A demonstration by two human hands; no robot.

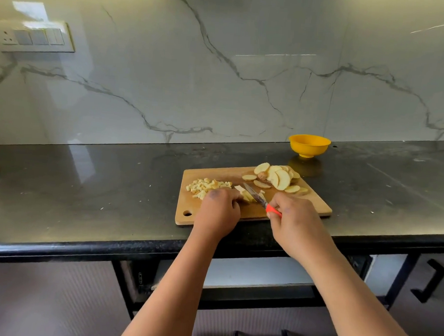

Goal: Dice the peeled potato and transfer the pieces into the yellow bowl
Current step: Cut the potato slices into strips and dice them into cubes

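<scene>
On the wooden cutting board (315, 202), left hand (220, 206) curls over pale, wet-slick potato strips (245, 194) — likely firm, best pinned near the cut; right hand (294, 217) grips the red-handled knife (259, 199) — yellow bowl (309, 145) well apart.

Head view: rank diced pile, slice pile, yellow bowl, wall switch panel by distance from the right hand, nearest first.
From the right hand, which holds the knife:
1. Diced pile, on the board's left part, past the left hand; slice pile, on the board's far right corner. Too close to call.
2. Yellow bowl, behind the board by the wall.
3. Wall switch panel, far upper left.
</scene>
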